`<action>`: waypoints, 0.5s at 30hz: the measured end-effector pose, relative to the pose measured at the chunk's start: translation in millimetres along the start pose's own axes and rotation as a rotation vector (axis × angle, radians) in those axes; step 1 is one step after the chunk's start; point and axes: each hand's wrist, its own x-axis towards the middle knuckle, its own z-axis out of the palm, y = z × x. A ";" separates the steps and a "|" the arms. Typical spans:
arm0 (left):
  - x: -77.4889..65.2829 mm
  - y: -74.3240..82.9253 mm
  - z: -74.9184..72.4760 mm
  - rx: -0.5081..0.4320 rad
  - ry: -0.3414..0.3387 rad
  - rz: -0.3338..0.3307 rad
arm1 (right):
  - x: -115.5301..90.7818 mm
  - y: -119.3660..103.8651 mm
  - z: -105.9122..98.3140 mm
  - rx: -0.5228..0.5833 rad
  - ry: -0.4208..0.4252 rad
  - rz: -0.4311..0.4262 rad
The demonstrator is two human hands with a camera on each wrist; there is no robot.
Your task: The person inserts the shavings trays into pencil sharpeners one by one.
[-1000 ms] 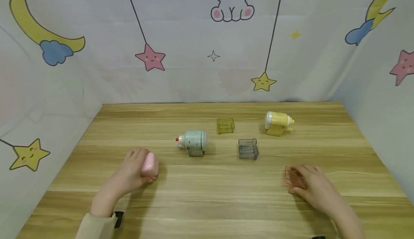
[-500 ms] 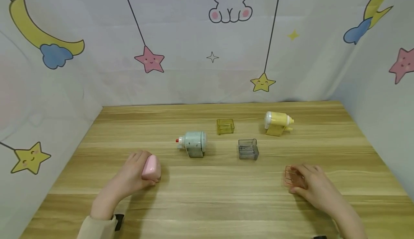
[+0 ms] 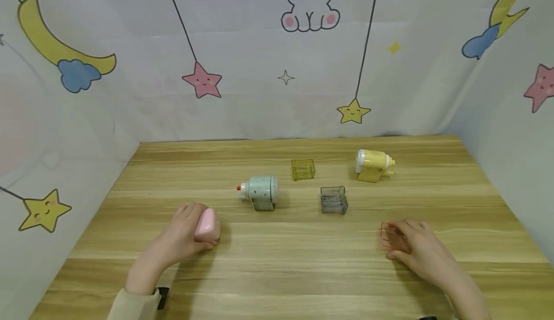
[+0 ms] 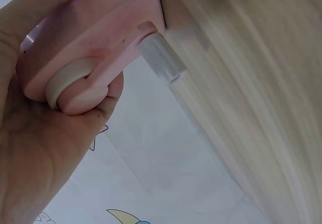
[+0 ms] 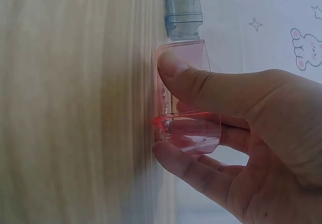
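Note:
In the head view my left hand [image 3: 181, 234] grips a pink crank pencil sharpener [image 3: 207, 225] over the left side of the table. The left wrist view shows the sharpener's crank arm [image 4: 118, 60] with its grey knob [image 4: 163, 58], facing the palm side. On the right, the thumb and fingers of my right hand [image 3: 423, 250] hold a see-through red shavings drawer [image 3: 387, 236] by its sides, low at the tabletop. Part of that drawer is hidden behind the hand. A mint-green pencil sharpener [image 3: 262, 191] lies between the hands, farther back.
A smoky grey clear drawer [image 3: 333, 200] sits right of the green sharpener. Behind it are an olive-yellow clear drawer [image 3: 303, 170] and a yellow pencil sharpener [image 3: 373, 162]. A printed white cloth [image 3: 242, 108] walls the back and sides of the wooden table [image 3: 285, 272].
My left hand has shifted slightly to the right with the pink pencil sharpener. The right hand and red drawer have stayed in place.

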 end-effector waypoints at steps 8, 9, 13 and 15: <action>1.0 2.3 1.1 0.007 0.004 0.004 | -0.3 0.3 0.5 0.002 -0.017 0.028; 1.0 2.8 0.9 0.008 0.001 0.001 | -0.2 0.2 0.3 0.003 -0.024 0.036; 1.2 5.3 0.5 0.008 -0.009 -0.009 | -0.2 -0.6 -0.6 0.006 -0.042 0.058; 1.2 6.0 0.6 0.010 -0.010 -0.007 | 0.0 -0.8 -0.7 0.007 -0.044 0.056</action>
